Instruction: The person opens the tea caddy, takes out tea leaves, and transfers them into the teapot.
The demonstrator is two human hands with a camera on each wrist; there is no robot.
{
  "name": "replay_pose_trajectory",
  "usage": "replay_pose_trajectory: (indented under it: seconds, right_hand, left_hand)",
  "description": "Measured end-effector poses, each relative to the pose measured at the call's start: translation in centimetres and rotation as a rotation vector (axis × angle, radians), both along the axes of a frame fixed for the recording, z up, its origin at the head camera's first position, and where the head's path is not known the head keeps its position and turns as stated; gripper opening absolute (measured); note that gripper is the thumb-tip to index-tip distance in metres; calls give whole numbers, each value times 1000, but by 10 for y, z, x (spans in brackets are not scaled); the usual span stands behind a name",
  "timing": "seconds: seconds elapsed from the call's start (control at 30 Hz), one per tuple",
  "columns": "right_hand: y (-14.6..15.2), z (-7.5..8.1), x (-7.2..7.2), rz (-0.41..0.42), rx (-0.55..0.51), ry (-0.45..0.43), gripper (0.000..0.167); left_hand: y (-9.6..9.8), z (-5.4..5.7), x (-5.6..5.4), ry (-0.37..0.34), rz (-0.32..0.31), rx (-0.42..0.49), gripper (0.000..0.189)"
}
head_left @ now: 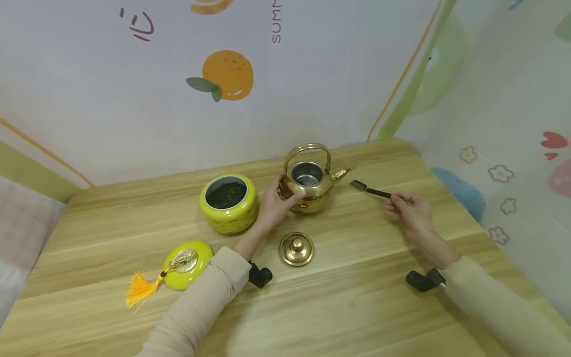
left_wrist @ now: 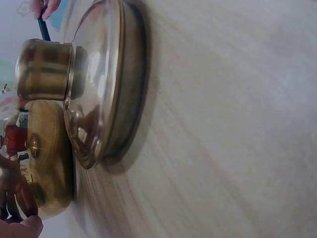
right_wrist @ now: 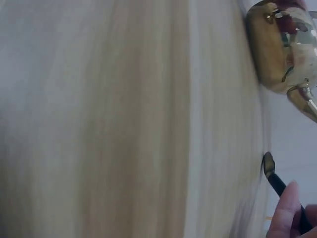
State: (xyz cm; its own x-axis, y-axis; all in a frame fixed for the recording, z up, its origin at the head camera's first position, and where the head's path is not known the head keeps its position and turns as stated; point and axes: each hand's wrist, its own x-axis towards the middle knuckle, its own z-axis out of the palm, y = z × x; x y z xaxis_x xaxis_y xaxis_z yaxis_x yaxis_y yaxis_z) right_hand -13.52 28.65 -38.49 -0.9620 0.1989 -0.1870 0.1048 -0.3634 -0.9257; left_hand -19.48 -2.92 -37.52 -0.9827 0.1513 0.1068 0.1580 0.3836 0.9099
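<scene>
while the backdrop (head_left: 138, 99) reads "summ", the left hand (head_left: 273, 204) grips a teapot (head_left: 320, 198), the right hand (head_left: 413, 214) a scoop (head_left: 373, 191).

On the wood-grain tabletop (head_left: 357, 317): a teapot (head_left: 318, 201), a jar (head_left: 232, 223) to its left, and, in front, a yellow lid (head_left: 184, 272) and a brass lid (head_left: 297, 252).

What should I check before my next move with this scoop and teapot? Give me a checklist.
1. Teapot uncovered: ok, its brass lid lies on the table.
2. Strainer in the teapot's mouth: ok.
3. Yellow jar open: ok, dark leafy contents show.
4. Scoop held in right hand: ok.
5. Left hand steadying teapot: ok, it grips the side.
6. Scoop loaded: cannot tell, too small to see.
</scene>
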Motion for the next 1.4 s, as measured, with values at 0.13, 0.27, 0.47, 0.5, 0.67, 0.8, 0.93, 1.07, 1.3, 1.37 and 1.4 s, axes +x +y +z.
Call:
replay_pose_trajectory:
  seconds: [0.13, 0.27, 0.47, 0.5, 0.67, 0.8, 0.93, 1.07, 1.3, 1.37, 1.4]
  right_hand:
    - [5, -3, 0, 87, 249, 5, 18]
    - [9, -4, -1, 158, 651, -5, 31]
    - [12, -8, -5, 220, 1075, -30, 26]
    - [13, -9, -5, 234, 1115, -33, 25]
    - [11, -10, -6, 277, 1229, -43, 26]
    - [11, -10, -5, 292, 1275, -46, 26]
    - [11, -10, -4, 304, 1286, -49, 28]
    - [8, -10, -2, 262, 1281, -11, 33]
    - [-28, -9, -2, 150, 1183, 329, 20]
    - [-45, -6, -2, 223, 1141, 367, 20]
    - [-54, -5, -2, 271, 1115, 374, 20]
  left_hand:
    - [0, 0, 0, 17, 3, -16, 81]
    - [0, -1, -1, 8, 11, -29, 82]
    - [0, 0, -1, -3, 2, -11, 82]
    - [0, 0, -1, -3, 1, -7, 82]
    - [0, -1, 0, 20, -9, 14, 81]
    - [-1, -1, 1, 45, -11, 16, 82]
    - [0, 0, 1, 32, -4, 0, 82]
    - [0, -1, -1, -4, -4, -4, 82]
    - [-1, -3, -3, -11, -8, -16, 81]
    - [-1, -3, -3, -9, -3, -21, 81]
    - [-1, -3, -3, -8, -1, -24, 81]
